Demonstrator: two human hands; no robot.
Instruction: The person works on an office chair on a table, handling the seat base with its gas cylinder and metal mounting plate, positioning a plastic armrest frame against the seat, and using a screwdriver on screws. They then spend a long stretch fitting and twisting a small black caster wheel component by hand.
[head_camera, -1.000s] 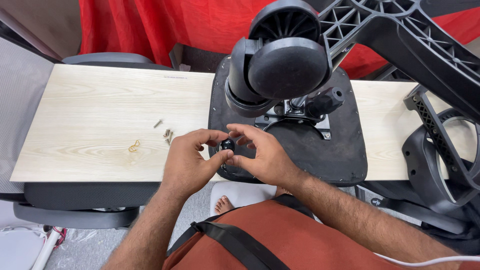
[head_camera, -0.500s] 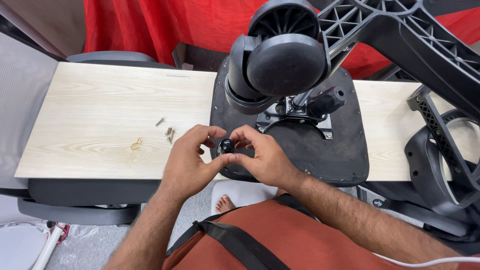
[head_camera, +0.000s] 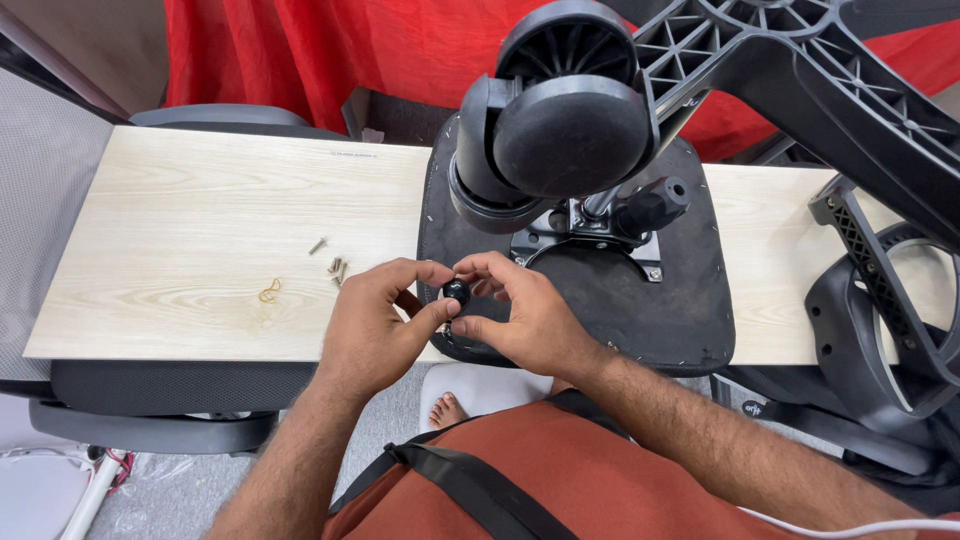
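Small black knob (head_camera: 457, 292) sits right at the near edge of the upturned black seat pan (head_camera: 640, 310), pinched between both hands. Only its rounded top shows; whatever lies under it is hidden by the fingers. The left hand (head_camera: 375, 325) has thumb and forefinger closed onto the knob from the left, and the right hand (head_camera: 525, 318) is curled over it from the right, fingertips pressed against it. The rest of the right palm blocks the seat's near rim.

Just beyond, a metal bracket (head_camera: 590, 235) is bolted to the seat, half covered by a big black caster wheel (head_camera: 560, 120) looming close to the camera. That wheel belongs to the chair base (head_camera: 800, 70), whose spokes run off the top and right edges.

To the left on the pale wooden board (head_camera: 200, 220): a few loose screws (head_camera: 335, 265) and a small yellowish loop (head_camera: 269, 291), too small to make out. A black armrest frame (head_camera: 880, 300) is cut off at the right.
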